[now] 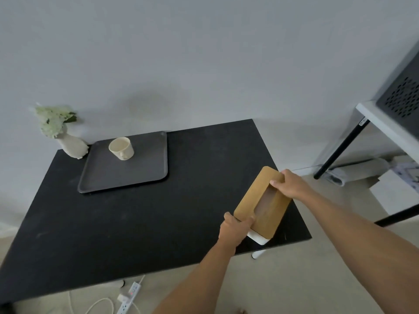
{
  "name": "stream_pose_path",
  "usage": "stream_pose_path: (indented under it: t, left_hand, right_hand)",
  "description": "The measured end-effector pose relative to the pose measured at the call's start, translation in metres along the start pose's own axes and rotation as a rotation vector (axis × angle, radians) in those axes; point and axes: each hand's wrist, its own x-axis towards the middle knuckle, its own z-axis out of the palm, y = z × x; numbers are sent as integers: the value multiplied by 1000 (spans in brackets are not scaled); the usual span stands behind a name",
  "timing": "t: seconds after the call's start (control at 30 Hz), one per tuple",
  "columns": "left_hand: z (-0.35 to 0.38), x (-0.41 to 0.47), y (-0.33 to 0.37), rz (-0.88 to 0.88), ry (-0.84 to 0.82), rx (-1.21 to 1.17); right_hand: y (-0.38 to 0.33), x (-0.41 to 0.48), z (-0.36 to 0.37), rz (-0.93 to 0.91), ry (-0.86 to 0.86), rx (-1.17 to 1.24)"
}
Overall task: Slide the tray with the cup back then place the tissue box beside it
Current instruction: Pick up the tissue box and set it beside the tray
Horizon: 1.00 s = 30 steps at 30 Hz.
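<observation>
A dark grey tray [145, 173] lies at the back left of the black table [113, 223], close to the wall. A cream cup [121, 148] stands on the tray's far left part. The tissue box [249, 196], white with a wooden lid and a long slot, sits near the table's right front edge, angled. My left hand [234, 228] grips its near end. My right hand [292, 183] holds its far end, thumb on the lid at the slot.
A pale vase with white-green flowers [68, 141] stands at the table's back left corner, touching the tray's corner. A white shelf with a black perforated box [401, 103] is at the right. A power strip and cables [129, 298] lie on the floor below.
</observation>
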Motion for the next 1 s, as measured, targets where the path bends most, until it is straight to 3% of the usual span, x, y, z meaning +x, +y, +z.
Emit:
stream_pose_path:
  t: [0.47, 1.0]
  left_hand:
    - [-20, 21, 3, -27, 233, -423]
    - [-151, 84, 17, 134, 135, -387]
  right_hand:
    - [-13, -2, 20, 13, 15, 181]
    - [-117, 35, 63, 98, -18, 423]
